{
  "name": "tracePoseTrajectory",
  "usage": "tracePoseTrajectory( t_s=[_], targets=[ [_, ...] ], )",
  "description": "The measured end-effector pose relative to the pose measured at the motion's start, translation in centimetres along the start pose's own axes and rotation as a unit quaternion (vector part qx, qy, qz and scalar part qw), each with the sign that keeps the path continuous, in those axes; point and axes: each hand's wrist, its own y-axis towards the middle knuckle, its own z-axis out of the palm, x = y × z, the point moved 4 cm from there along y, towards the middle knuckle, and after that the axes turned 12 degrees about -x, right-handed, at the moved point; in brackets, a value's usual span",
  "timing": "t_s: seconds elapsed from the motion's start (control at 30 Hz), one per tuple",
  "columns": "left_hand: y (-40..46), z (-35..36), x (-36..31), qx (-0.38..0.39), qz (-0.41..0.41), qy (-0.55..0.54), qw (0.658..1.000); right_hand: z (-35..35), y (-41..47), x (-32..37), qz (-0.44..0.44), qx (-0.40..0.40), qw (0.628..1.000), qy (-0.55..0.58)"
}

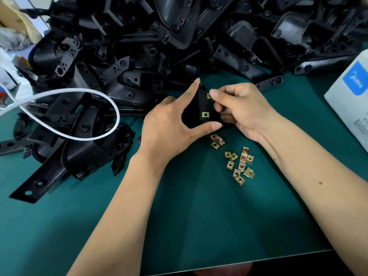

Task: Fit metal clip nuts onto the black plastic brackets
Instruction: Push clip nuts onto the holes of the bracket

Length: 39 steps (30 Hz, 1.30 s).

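The left hand (169,124) grips a black plastic bracket (203,104) between forefinger and thumb, holding it upright between the two hands with its long axis running away from the person. One clip nut (205,114) already sits on the bracket's edge, near the left thumb. The right hand (237,108) pinches a second clip nut (209,96) against the bracket's right edge, farther up, just beside the left forefinger tip. The coming push, as I judge it, runs from the right hand leftward across the bracket, so the right hand is the working one while the left braces. How far this nut is seated cannot be told: the right fingers cover most of it, and the bracket's lower end is lost in shadow behind the left palm. Loose clip nuts (240,164) lie on the green table (199,216) just below the right wrist, with a smaller cluster (217,140) under the left thumb. A heap of brackets (159,46) lies beyond both hands.
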Motion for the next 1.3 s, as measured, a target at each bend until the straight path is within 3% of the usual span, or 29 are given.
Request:
tracePoseTrajectory(
  t_s=[0.6,0.87,1.03,1.3],
  targets=[
    [0.0,0.1,-1.6,0.002,0.020,0.011,1.000,0.3,-0.8,0.4,0.027,0.024,0.999,0.015],
    [-0.1,0.5,-2.4,-0.041,0.004,0.034,0.999,0.0,-0.3,1.3,-0.113,-0.067,0.988,-0.084],
    [-0.3,0.5,-2.5,-0.051,-0.003,0.052,0.997,0.1,-0.8,1.9,-0.192,-0.032,0.973,-0.123],
    [-0.5,1.8,-2.9,-0.018,-0.009,0.079,0.997,0.4,-1.0,2.1,-0.222,-0.058,0.956,-0.181]
  ],
)
